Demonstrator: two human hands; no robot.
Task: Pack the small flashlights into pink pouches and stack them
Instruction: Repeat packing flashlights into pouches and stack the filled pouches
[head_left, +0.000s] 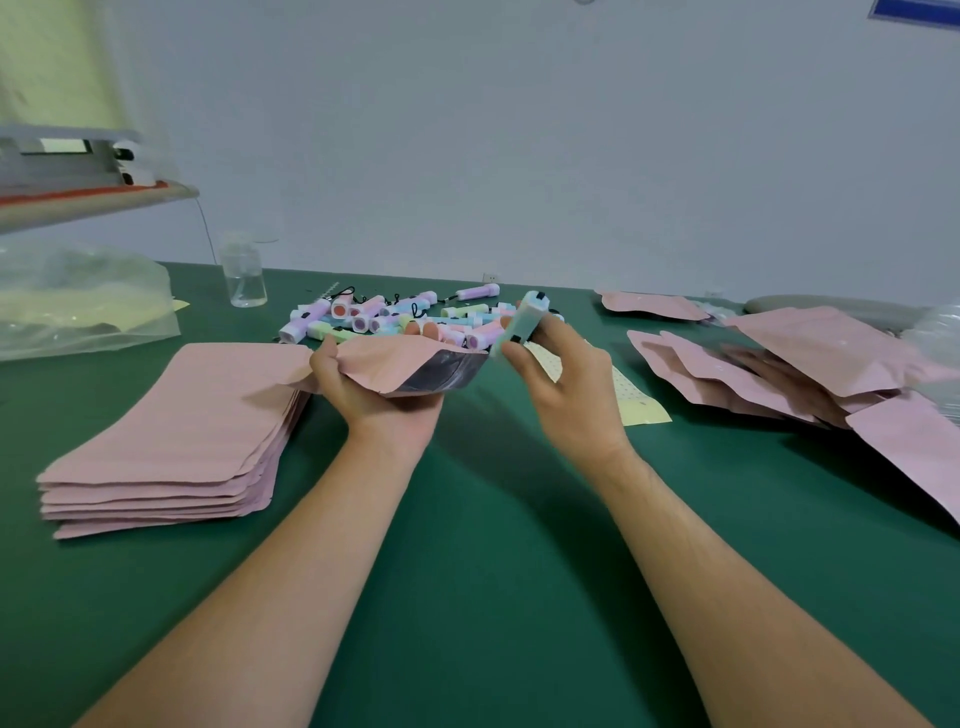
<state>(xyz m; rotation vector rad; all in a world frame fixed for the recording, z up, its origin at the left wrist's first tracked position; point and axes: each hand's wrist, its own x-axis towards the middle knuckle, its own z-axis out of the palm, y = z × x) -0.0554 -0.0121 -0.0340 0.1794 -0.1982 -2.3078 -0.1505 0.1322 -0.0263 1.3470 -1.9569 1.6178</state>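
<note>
Looking down from the head camera, I have both forearms reaching out over a green table (493, 545). My left hand (374, 387) grips a pink pouch (410, 361) above the table, thumb on the near flap and fingers curled underneath, with the fingertips showing past the far edge. The pouch's mouth faces right and gapes open, so I can see its silvery lining.

My right hand (563, 379) pinches a pale blue flashlight (522, 325) between thumb and fingers. It is tilted, upper end pointing away from me, lower end just at the right corner of the pouch's mouth. I cannot tell whether it is touching the pouch or already inside.

Behind both hands, near the far edge of the table, a pile (384, 317) of loose flashlights lies in pink, purple, blue, yellow and green, some with black cords. At my left a stack (171, 441) of flat pink pouches sits on the table, its far corner just beside my left hand. At my right, well apart from the hands, a loose heap (810, 358) of pink pouches overlaps untidily.

A yellow sheet (636, 400) lies flat under my right hand. A clear bottle (244, 278) stands upright at the far left, next to a crumpled clear bag (78, 301)
</note>
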